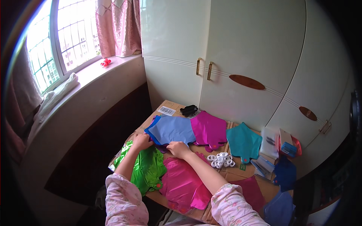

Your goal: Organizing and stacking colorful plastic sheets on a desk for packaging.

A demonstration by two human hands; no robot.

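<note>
blue foil (172,129) — left hand (141,142) and right hand (178,149) at its edge, gap between.

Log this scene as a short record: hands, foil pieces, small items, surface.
Left hand: at the left edge of the pale blue foil piece; grip unclear
Right hand: at its near edge; grip unclear
Near side: green foil piece, pink foil piece
Right of pale blue: magenta foil piece, then teal foil piece
Small items: white rings, black object
Surface: cardboard
</note>
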